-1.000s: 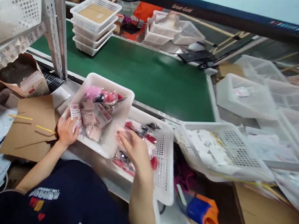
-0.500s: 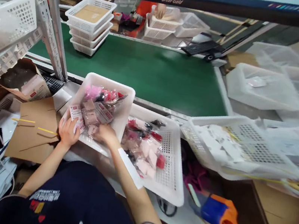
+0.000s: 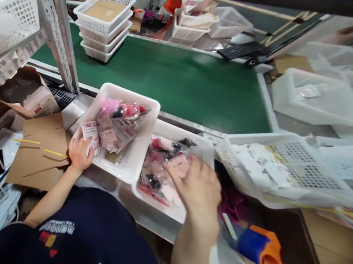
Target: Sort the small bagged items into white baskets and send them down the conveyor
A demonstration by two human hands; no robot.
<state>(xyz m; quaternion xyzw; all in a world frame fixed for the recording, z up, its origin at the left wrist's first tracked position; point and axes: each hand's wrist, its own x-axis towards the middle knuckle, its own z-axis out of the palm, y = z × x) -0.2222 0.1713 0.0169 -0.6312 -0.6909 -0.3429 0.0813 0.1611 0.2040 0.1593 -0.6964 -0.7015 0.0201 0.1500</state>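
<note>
conveyor belt (image 3: 184, 84): green, running across behind the bench; nothing lying on the near stretch, a stack of white baskets (image 3: 102, 26) sitting at its far left.
bench (image 3: 75, 111): carrying the two working baskets side by side, with cardboard (image 3: 39, 150) lying at the left edge.
right-side baskets (image 3: 287, 172): perforated one holding white paper slips, more clear ones going blurry beyond it; not being touched.
left basket (image 3: 147, 114): white, tilted up toward the person, holding pink and red packets in clear bags, roughly half covering the floor.
middle basket (image 3: 207, 148): lying flat just right of the left basket, touching it; a looser pile of red, black and pink packets sitting in its left half, bare mesh showing on the right.
right hand (image 3: 201, 189): hovering over the middle basket, grip half closed, fingers seeming to be pinching a pink packet (image 3: 179, 166); motion blur, so cannot tell for sure.
left hand (image 3: 79, 154): gripping the near-left corner of the left basket, thumb also pressing a labelled packet (image 3: 91, 134) against the rim.
progress: judging as mid-way; packets sitting in both baskets, so sorting between them is looking partly done, with plenty left in each.
tape gun (image 3: 261, 252): blue and orange, lying low right, unused.
</note>
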